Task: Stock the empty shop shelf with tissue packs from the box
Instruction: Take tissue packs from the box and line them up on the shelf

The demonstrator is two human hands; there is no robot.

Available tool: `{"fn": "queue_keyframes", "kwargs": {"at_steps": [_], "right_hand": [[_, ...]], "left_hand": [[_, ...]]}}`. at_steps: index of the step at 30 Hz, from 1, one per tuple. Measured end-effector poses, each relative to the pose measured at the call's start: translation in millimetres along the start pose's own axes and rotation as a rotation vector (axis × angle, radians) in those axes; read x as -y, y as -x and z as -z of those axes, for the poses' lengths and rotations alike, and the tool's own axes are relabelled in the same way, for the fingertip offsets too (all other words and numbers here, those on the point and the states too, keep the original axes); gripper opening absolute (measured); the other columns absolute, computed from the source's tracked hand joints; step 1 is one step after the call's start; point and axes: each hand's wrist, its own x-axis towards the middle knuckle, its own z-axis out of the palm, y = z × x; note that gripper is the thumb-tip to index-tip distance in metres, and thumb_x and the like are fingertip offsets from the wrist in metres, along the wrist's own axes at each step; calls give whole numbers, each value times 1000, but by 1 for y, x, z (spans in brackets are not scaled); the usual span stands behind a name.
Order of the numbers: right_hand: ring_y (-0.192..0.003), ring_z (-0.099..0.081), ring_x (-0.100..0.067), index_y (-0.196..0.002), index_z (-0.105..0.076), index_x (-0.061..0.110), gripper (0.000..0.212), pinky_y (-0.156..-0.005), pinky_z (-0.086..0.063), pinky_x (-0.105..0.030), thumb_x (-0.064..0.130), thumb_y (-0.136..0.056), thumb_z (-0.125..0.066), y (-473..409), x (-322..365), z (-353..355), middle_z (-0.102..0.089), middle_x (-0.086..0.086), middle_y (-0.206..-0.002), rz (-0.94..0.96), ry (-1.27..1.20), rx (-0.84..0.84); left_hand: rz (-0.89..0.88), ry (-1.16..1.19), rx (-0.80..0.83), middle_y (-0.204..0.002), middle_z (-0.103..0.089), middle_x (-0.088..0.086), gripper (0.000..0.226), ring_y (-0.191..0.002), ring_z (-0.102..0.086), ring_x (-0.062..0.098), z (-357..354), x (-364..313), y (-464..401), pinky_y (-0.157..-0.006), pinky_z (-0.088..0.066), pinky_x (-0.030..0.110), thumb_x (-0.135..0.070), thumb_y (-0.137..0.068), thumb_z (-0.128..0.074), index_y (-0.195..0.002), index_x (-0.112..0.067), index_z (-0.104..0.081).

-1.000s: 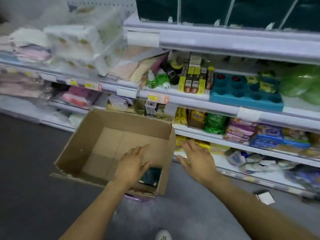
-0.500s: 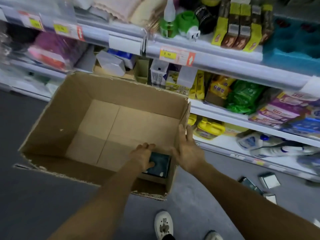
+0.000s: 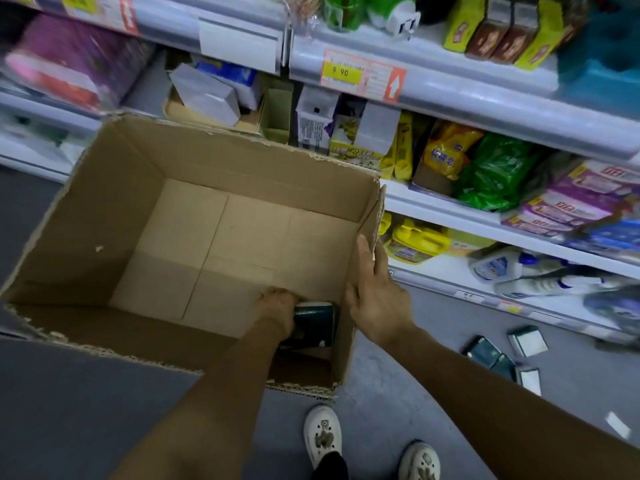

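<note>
A large open cardboard box (image 3: pixel 104 216) stands on the floor in front of the shelves. In its near right corner lies a dark green tissue pack (image 3: pixel 317 323). My left hand (image 3: pixel 277 308) reaches down inside the box and curls around the left side of that pack. My right hand (image 3: pixel 375 294) rests on the box's right wall, fingers extended along its top edge. The rest of the box floor is bare cardboard.
Shop shelves (image 3: pixel 460 98) with packaged goods, bottles and price tags run across the back and right. A few small packs (image 3: pixel 498 358) lie on the grey floor to the right of the box. My white shoes (image 3: pixel 322 436) show at the bottom.
The view has dropped closer to the box. My left hand has gone deeper into the corner and closed around the tissue pack. My right hand has settled on the box's right wall.
</note>
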Motion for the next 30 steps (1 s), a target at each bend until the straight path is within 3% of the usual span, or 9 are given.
{"fn": "queue_keyframes", "kwargs": {"at_steps": [2,5,7,10,13,17,23,26,30], "right_hand": [[-127,-48,-32,-154,11,22,75,-78,-50,-37,41,-100,-36,2,1,7,6,-11,-162,-4,-8,11],[-142,-26,-31,-154,6,20,73,-104,-36,-46,49,-100,-34,10,5,23,0,-10,-162,-17,46,19],[-146,-14,-29,-154,0,19,75,-113,-23,-49,52,-98,-37,15,9,38,0,-9,-161,25,84,1],[-147,-5,-25,-154,-5,22,83,-118,-13,-48,55,-92,-50,23,14,66,-1,-5,-161,215,82,-6],[-142,-19,-20,-152,-21,25,79,-114,-18,-40,51,-88,-59,31,20,106,-23,-1,-156,400,68,16],[-114,-50,-19,-127,-53,29,43,-90,-39,-34,48,-89,-60,49,16,162,-55,3,-122,417,43,-8],[-104,-53,-18,-111,-58,24,34,-82,-48,-40,43,-85,-68,89,-22,240,-55,5,-106,346,-115,-98],[-102,-54,-17,-115,-56,27,37,-84,-48,-38,44,-84,-69,116,-46,275,-57,5,-111,346,-121,-153],[-99,-58,-12,-119,-54,30,38,-80,-49,-35,43,-86,-67,154,-92,323,-62,10,-112,330,-130,-212]], "left_hand": [[34,260,-8,-131,-61,-1,72,-118,-53,20,12,7,13,-99,-43,31,-36,-71,-84,-136,-35,-53],[13,551,-48,-112,-69,3,47,-97,-64,19,40,11,37,-83,-53,29,-28,-67,-89,-106,-23,-63],[-30,577,-136,-97,-70,2,37,-85,-64,18,64,9,59,-70,-51,27,-28,-65,-89,-85,-25,-57],[-102,522,-246,-84,-68,-4,35,-78,-64,15,98,1,97,-69,-53,30,-30,-67,-88,-80,-27,-56],[-218,509,-270,-78,-67,-9,33,-74,-64,12,130,-15,135,-68,-52,29,-28,-66,-88,-81,-27,-59],[-317,503,-314,-83,-69,-10,35,-80,-65,9,172,-41,177,-75,-54,29,-23,-65,-89,-90,-27,-65],[-464,650,-368,-86,-68,-8,40,-75,-64,-4,226,-98,228,-67,-48,9,0,-69,-84,-99,-17,-63],[-556,575,-387,-90,-71,-4,39,-83,-67,9,246,-144,244,-76,-55,25,-10,-69,-87,-99,-21,-65],[-678,471,-418,-93,-70,-9,40,-87,-65,7,270,-214,263,-79,-55,34,-27,-71,-87,-103,-33,-64]]}}
